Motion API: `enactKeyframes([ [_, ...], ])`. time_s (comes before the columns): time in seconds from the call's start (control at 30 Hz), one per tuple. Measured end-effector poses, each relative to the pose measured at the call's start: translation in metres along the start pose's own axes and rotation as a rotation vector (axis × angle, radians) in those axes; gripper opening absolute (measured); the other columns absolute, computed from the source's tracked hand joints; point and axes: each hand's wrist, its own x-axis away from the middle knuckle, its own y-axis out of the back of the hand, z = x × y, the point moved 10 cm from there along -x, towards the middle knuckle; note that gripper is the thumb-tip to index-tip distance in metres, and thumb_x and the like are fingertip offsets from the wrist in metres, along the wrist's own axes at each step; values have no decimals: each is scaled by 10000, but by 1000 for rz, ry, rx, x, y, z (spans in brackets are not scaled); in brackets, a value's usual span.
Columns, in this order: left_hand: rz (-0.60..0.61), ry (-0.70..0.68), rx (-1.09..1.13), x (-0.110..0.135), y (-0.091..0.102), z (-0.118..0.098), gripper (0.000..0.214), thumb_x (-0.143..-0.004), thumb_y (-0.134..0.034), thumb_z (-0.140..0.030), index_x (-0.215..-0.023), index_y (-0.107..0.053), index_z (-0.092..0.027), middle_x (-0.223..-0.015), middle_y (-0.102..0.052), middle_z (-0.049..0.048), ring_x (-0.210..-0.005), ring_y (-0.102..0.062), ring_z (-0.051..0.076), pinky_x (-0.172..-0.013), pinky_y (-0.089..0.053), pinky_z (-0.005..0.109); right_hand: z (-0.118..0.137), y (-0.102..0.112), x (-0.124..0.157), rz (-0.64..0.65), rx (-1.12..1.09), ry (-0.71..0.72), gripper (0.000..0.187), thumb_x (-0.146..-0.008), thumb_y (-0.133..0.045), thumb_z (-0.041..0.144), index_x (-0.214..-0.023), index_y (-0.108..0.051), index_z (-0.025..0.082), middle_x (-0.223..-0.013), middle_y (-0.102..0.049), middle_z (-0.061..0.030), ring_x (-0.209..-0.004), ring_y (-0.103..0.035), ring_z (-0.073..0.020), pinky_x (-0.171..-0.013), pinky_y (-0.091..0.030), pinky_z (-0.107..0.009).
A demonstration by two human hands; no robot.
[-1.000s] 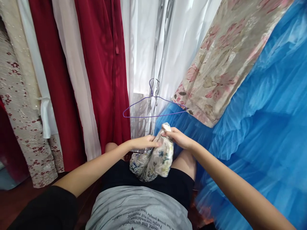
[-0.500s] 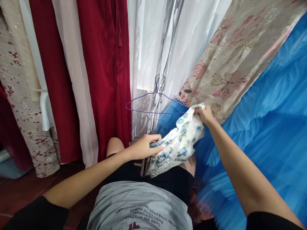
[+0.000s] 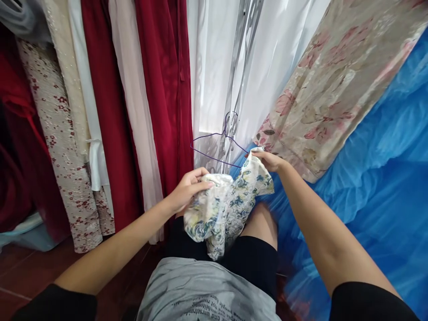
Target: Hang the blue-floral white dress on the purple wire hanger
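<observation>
A small floral garment (image 3: 224, 205), white with blue and yellow flowers, hangs bunched between my two hands above my lap. My left hand (image 3: 187, 189) is closed on its left upper edge. My right hand (image 3: 267, 159) pinches the right upper corner, a little higher and further away. Just behind the garment a purple wire hanger (image 3: 217, 149) hangs bare among silver ribbons, touching neither hand.
Hanging clothes fill the back: dark red dresses (image 3: 163, 89), a pale pink one (image 3: 133, 102), a beige flowered one (image 3: 60, 133), white sheer fabric (image 3: 214, 67). A cream rose-print cloth (image 3: 334, 89) lies over blue tulle (image 3: 377, 187) on the right. Dark wooden floor (image 3: 20, 272) at lower left.
My hands first held the garment close together. The right hand pulled its corner up and right, then came back in a little. The left hand rose with its edge. The view shifted left.
</observation>
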Motion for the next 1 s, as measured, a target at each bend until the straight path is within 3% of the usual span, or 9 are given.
enactKeyframes([
  [0.13, -36, 17, -61, -7, 37, 2, 281, -778, -746, -346, -897, -543, -193, -823, -617, -13, -699, -588, 125, -641, -437, 227, 6, -22, -5, -61, -38, 21, 179, -837, -690, 355, -806, -637, 186, -673, -695, -47, -618, -668, -206, -672, -572, -328],
  [0.27, 191, 47, -425, -19, 55, 34, 301, -807, -714, -361, -1029, -620, -180, -855, -643, -4, -759, -590, 151, -677, -423, 239, 6, -36, -9, -79, -81, 1, 230, -888, -655, 393, -855, -667, 166, -653, -703, -53, -583, -662, -212, -648, -574, -334],
  [0.4, 377, 122, -827, -29, 85, 88, 302, -870, -602, -442, -869, -684, -152, -805, -674, 16, -766, -590, 183, -701, -423, 259, 8, -27, -4, 2, -108, -54, 184, -943, -603, 339, -947, -688, 176, -711, -738, -42, -610, -682, -194, -647, -575, -296],
  [0.5, 301, 116, -887, -50, 118, 101, 331, -883, -549, -457, -871, -704, -164, -863, -721, 28, -815, -623, 203, -754, -446, 263, 5, -12, 3, 48, -74, -175, 201, -957, -595, 346, -956, -697, 172, -766, -766, -73, -638, -706, -211, -639, -588, -302],
  [0.6, 108, 32, -949, -81, 153, 81, 247, -846, -554, -391, -774, -676, -188, -805, -713, 26, -788, -621, 210, -779, -451, 279, 8, -2, 9, 42, -28, -211, 212, -951, -606, 348, -991, -705, 165, -801, -781, -100, -659, -721, -233, -623, -603, -319],
  [0.67, -46, -25, -968, -101, 173, 57, 196, -837, -538, -336, -731, -633, -201, -774, -693, 29, -791, -611, 219, -813, -450, 302, 13, -3, 10, 43, -23, -185, 207, -950, -608, 333, -1018, -710, 166, -808, -785, -99, -659, -725, -230, -603, -602, -309],
  [0.77, -275, -123, -958, -130, 192, 15, 113, -840, -518, -253, -798, -610, -204, -893, -705, 58, -928, -614, 241, -907, -441, 334, 18, -5, 10, 48, -30, -155, 205, -949, -607, 322, -1035, -712, 169, -807, -788, -86, -634, -723, -213, -571, -595, -287],
  [0.87, -412, -174, -908, -157, 191, -13, 124, -858, -512, -218, -939, -601, -186, -984, -708, 82, -965, -622, 231, -891, -465, 334, 17, -6, 9, 63, -63, -159, 204, -938, -613, 327, -1008, -716, 165, -813, -789, -87, -631, -727, -214, -576, -600, -293],
  [1.0, -406, -167, -852, -185, 171, -25, 245, -851, -579, -237, -1089, -583, -180, -795, -677, 21, -710, -609, 176, -715, -484, 286, 8, -2, 6, 56, -78, -150, 219, -926, -635, 361, -926, -716, 157, -812, -783, -103, -663, -732, -224, -625, -609, -310],
])
